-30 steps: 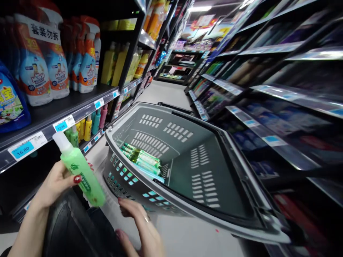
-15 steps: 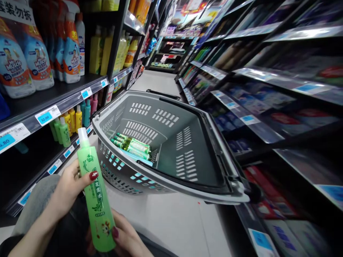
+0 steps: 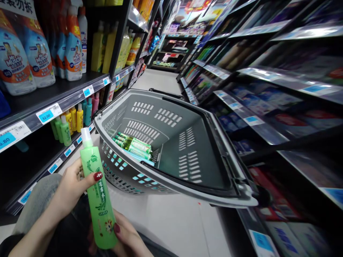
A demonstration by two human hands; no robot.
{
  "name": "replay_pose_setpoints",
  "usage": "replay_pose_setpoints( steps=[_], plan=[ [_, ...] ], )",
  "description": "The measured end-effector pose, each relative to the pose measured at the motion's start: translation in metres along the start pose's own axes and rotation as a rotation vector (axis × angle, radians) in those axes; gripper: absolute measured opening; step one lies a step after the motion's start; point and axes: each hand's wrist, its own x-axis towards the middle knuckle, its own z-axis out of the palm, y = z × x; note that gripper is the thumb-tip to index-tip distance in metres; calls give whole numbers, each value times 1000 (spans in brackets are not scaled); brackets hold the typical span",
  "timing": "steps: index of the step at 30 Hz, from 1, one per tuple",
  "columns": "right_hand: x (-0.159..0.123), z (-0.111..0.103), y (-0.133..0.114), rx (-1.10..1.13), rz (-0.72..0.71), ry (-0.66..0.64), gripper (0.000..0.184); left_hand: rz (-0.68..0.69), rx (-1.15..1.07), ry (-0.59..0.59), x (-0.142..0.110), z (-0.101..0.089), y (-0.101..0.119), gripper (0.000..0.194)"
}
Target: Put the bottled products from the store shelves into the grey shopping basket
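Observation:
A light-green plastic spray bottle [image 3: 100, 200] with a whitish cap is held nearly upright, its printed label facing me. My left hand [image 3: 77, 185] grips its upper half, thumb across the front. Around the bottle's base are the fingers of my right hand [image 3: 124, 230], with the thumb at the lower edge. Just beyond the bottle stands a grey shopping basket [image 3: 171, 191]. Several green bottles [image 3: 140, 146] lie together at its left end. Similar small green bottles [image 3: 65, 132] stand on the low shelf to the left.
The left shelf [image 3: 64, 96] carries Mr Muscle spray bottles [image 3: 43, 60], with yellow bottles [image 3: 79, 117] below. Along the right, a shelf rack [image 3: 252, 121] holds packaged goods, blurred. Pale floor [image 3: 163, 80] runs down the aisle past the basket.
Both hands still hold the green spray bottle, which sits slightly farther right and a touch higher at its base. The whole view has shifted a little.

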Motion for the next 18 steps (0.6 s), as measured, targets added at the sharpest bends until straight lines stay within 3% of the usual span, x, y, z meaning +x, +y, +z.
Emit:
replay_pose_setpoints(
  steps=[5, 10, 12, 15, 16, 18],
  plan=[
    [1, 2, -1, 21, -41, -27, 47, -8, -30, -22, 1, -2, -3, 28],
    [-1, 4, 0, 19, -17, 67, 61, -112, -456, -310, -1, 6, -8, 34],
    [-2, 4, 3, -251, -99, 249, 61, -77, -628, -385, -1, 14, -10, 39],
    [-4, 3, 7, -941, -388, 639, 48, 30, -756, -375, -1, 24, -13, 41],
    [-4, 4, 7, -1137, -484, 711, 44, 52, -784, -355, 0, 27, -13, 38],
    [-4, 5, 6, -1382, -600, 723, 44, 57, -829, -314, -1, 30, -15, 31]
  ],
)
